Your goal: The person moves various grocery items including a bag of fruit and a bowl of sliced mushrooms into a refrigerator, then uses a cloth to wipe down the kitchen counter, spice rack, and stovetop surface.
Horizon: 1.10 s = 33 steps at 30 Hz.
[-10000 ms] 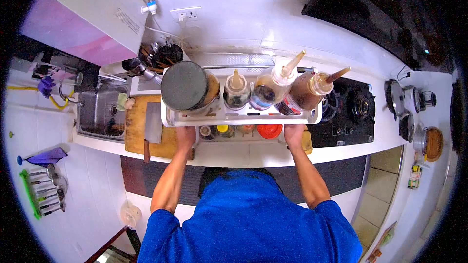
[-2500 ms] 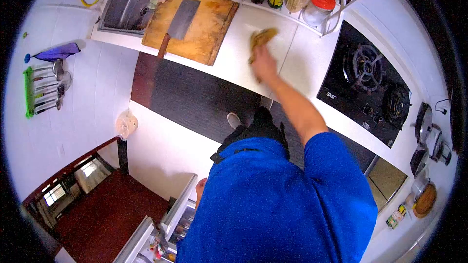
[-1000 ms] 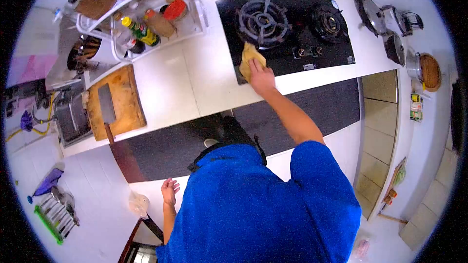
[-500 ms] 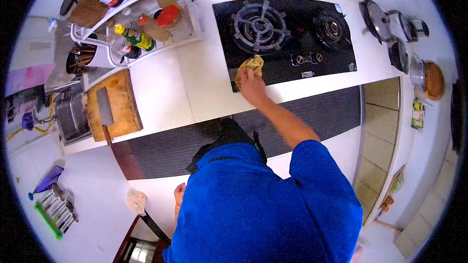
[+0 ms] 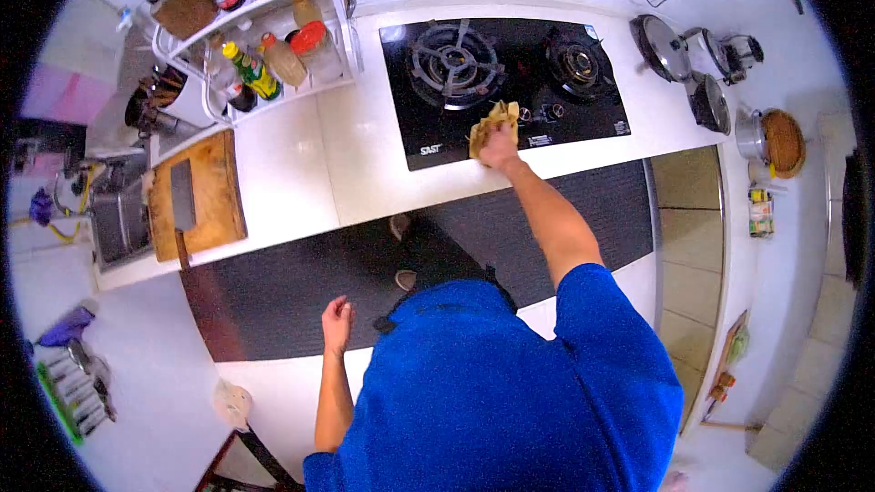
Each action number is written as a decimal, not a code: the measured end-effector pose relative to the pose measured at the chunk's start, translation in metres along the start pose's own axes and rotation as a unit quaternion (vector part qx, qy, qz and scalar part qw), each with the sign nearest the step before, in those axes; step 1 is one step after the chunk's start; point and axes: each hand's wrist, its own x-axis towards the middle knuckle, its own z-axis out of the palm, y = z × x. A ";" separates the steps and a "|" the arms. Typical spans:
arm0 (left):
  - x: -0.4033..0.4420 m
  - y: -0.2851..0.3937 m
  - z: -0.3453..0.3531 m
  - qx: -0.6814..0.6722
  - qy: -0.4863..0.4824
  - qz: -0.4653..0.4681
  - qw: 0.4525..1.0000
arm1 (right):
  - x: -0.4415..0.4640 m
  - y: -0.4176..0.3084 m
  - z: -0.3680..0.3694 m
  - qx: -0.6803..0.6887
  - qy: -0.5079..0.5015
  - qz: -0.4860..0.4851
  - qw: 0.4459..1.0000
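Observation:
My right hand (image 5: 499, 149) is closed on a crumpled yellowish-brown cloth (image 5: 493, 128). The cloth rests on the front strip of the black glass gas stove (image 5: 570, 135), just left of the control knobs (image 5: 552, 112). Behind it stand the large left burner (image 5: 455, 64) and the smaller right burner (image 5: 578, 64). Low at my left side, over the dark floor mat (image 5: 264, 301), hangs my left hand (image 5: 337, 323), its fingers curled together with nothing visible in them.
A cleaver (image 5: 183, 196) lies on a wooden cutting board (image 5: 217, 191) beside the sink (image 5: 123, 219). At the back left, a white rack (image 5: 228, 109) holds several bottles and jars. Pan lids (image 5: 661, 47) and pots line the right side. A chair (image 5: 241, 460) stands behind me, lower left.
My right hand has moved the cloth rightward along the stove's front, uncovering the lettering at its left corner. My left hand has come out farther from my body. The view has shifted slightly.

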 end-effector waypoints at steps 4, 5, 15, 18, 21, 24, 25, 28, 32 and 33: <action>0.008 0.056 0.053 0.081 -0.016 0.079 0.993 | -0.014 -0.018 -0.017 0.033 -0.026 -0.040 0.998; 0.009 0.084 0.065 0.085 -0.030 0.090 0.992 | -0.016 -0.019 -0.027 0.047 -0.066 -0.041 0.996; 0.131 0.344 0.235 0.312 0.021 0.383 0.869 | 0.003 0.024 -0.029 0.146 -0.052 -0.175 0.972; 0.195 0.380 0.292 0.397 0.034 0.406 0.823 | 0.000 0.031 -0.041 0.242 -0.101 -0.163 0.951; 0.209 0.429 0.340 0.485 0.044 0.369 0.792 | -0.003 0.028 -0.041 0.173 -0.065 -0.138 0.973; 0.230 0.447 0.366 0.580 0.049 0.380 0.719 | 0.007 0.037 -0.043 0.194 -0.117 -0.148 0.963; 0.239 0.449 0.371 0.608 0.053 0.407 0.680 | 0.007 0.037 -0.041 0.198 -0.124 -0.154 0.960; 0.266 0.453 0.384 0.638 0.005 0.405 0.655 | 0.007 0.036 -0.040 0.205 -0.119 -0.132 0.962; 0.270 0.473 0.400 0.686 -0.062 0.399 0.605 | 0.002 0.032 -0.046 0.221 -0.132 -0.095 0.962; 0.269 0.477 0.404 0.715 -0.094 0.369 0.586 | 0.000 0.031 -0.046 0.205 -0.120 -0.098 0.966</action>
